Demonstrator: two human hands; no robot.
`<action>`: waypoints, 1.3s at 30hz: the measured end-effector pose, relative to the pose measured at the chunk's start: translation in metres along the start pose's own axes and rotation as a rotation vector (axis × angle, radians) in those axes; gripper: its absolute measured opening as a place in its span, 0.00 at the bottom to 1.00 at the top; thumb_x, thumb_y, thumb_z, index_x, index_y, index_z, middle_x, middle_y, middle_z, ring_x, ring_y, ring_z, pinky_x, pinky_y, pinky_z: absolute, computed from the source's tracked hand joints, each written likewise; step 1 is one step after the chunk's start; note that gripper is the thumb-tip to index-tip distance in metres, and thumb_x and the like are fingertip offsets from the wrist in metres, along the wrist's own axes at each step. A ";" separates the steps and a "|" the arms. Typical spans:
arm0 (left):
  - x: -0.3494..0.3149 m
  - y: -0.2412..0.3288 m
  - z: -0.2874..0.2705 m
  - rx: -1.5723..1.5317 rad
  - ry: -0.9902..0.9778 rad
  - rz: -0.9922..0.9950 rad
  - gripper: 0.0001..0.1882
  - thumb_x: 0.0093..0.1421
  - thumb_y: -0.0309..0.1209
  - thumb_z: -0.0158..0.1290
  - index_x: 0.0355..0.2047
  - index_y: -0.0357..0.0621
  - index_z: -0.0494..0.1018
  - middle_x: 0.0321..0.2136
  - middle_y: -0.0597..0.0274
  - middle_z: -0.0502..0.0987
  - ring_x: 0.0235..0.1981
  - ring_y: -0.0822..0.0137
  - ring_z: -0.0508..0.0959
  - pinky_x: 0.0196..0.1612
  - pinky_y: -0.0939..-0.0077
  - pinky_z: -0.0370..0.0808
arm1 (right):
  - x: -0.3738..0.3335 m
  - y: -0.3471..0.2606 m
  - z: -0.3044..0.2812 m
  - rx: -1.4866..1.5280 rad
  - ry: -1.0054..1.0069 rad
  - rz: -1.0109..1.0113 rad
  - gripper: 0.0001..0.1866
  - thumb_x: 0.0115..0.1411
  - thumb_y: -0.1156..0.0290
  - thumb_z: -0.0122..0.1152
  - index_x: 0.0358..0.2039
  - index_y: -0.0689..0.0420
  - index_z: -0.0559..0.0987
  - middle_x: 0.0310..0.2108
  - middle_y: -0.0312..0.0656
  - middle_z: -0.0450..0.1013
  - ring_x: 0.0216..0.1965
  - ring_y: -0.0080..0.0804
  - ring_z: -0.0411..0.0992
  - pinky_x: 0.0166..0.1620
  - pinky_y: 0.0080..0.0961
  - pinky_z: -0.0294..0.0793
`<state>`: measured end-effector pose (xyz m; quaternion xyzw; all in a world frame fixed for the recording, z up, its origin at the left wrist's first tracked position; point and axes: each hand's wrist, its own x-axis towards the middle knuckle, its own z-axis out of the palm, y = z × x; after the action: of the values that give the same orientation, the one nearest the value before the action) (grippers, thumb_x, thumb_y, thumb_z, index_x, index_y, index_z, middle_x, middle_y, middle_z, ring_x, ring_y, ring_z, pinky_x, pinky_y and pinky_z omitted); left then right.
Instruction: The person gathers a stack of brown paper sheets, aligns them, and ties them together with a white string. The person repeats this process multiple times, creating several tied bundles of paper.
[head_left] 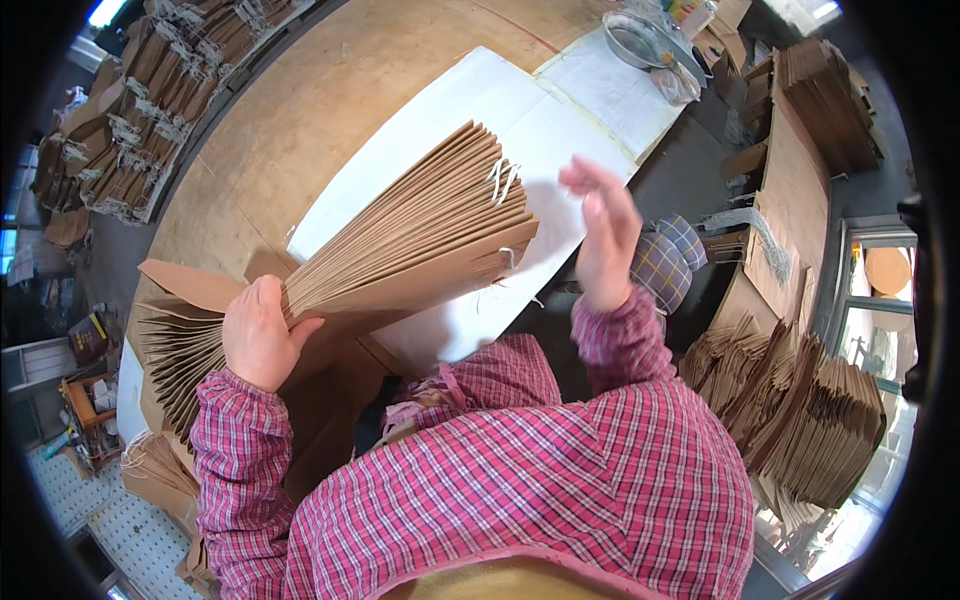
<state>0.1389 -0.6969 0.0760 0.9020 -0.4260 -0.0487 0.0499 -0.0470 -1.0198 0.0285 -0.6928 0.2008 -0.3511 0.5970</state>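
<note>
A thick bundle of brown paper bags (410,235) lies slantwise before me, fanned out at both ends. White cord handles (505,182) show at its far right end. My left hand (262,335) is wrapped round the pinched middle of the bundle, thumb on the near side. Beyond the bundle's right end, my right hand (605,235) is raised in the air, apart from the bags. Its fingers are stretched out and slightly blurred, with nothing in them. White sheeting (455,105) lies under the bundle.
The wooden table (345,85) extends to the far side, with a metal basin (636,42) at its far right corner. More bag stacks stand at the right (810,425) and far left (150,110). A checked cushion (668,265) sits right of my right hand.
</note>
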 end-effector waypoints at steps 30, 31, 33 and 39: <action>-0.152 -0.104 -0.033 0.099 0.080 0.014 0.06 0.40 0.22 0.57 0.20 0.47 0.76 0.18 0.62 0.75 0.30 0.56 0.78 0.64 0.51 0.59 | -0.019 -0.086 0.128 -1.047 -0.891 -0.793 0.18 0.32 0.72 0.73 0.22 0.57 0.71 0.22 0.42 0.71 0.28 0.45 0.73 0.32 0.38 0.71; -0.152 -0.089 -0.037 0.105 0.071 0.039 0.05 0.40 0.23 0.58 0.20 0.47 0.75 0.19 0.62 0.75 0.30 0.56 0.78 0.64 0.51 0.59 | -0.020 -0.089 0.110 -1.081 -0.888 -0.766 0.19 0.32 0.73 0.73 0.22 0.57 0.70 0.22 0.42 0.71 0.29 0.45 0.73 0.31 0.39 0.70; -0.132 -0.066 -0.038 0.058 0.049 0.058 0.06 0.41 0.24 0.59 0.21 0.46 0.74 0.21 0.62 0.74 0.33 0.56 0.78 0.63 0.52 0.60 | -0.019 -0.089 0.082 -1.159 -0.843 -0.718 0.20 0.31 0.74 0.74 0.23 0.56 0.69 0.23 0.42 0.70 0.29 0.44 0.71 0.31 0.39 0.69; -0.079 -0.046 -0.014 -0.053 -0.114 0.036 0.20 0.46 0.33 0.65 0.37 0.45 0.69 0.37 0.60 0.73 0.46 0.59 0.73 0.50 0.60 0.64 | -0.018 -0.058 0.047 -1.233 -0.781 -0.657 0.23 0.33 0.72 0.76 0.26 0.57 0.69 0.27 0.44 0.70 0.31 0.46 0.71 0.33 0.40 0.70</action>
<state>0.1261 -0.6058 0.0872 0.8883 -0.4429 -0.1105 0.0503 -0.0328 -0.9630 0.0783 -0.9946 -0.0792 -0.0670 -0.0004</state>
